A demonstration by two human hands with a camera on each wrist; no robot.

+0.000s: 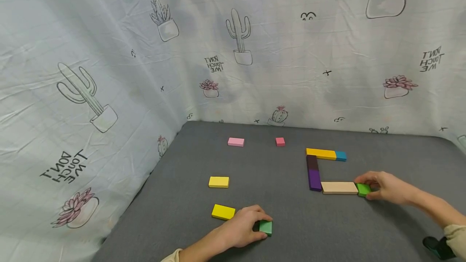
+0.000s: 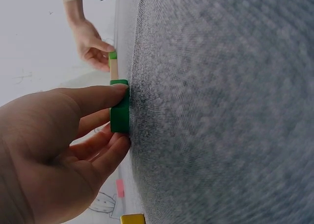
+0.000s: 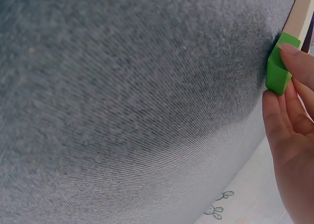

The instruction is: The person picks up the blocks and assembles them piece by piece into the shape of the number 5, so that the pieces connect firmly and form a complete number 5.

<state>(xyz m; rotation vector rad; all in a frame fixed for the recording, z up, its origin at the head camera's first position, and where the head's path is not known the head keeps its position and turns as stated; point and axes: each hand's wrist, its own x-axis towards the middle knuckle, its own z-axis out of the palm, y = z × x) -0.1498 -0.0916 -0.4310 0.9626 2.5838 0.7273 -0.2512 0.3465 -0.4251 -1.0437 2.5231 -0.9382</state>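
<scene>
Low in the head view, my left hand (image 1: 243,227) pinches a green block (image 1: 266,227) between thumb and fingers, on or close over the grey cloth. In the left wrist view this block (image 2: 119,113) looks darker green. Farther right, my right hand (image 1: 392,188) pinches a bright green block (image 1: 363,190) at the right end of a long beige block (image 1: 339,188). A purple block (image 1: 314,180) meets the beige one's left end, with a dark brown block (image 1: 312,162) behind it. From there an orange-yellow block (image 1: 321,154) runs right to a blue block (image 1: 340,156).
Beside my left hand lies a yellow block (image 1: 223,212), with another yellow block (image 1: 219,182) behind it. Farther back are a pink block (image 1: 236,142) and a small red block (image 1: 280,141). A white curtain (image 1: 276,51) with cactus drawings borders the grey table (image 1: 174,197).
</scene>
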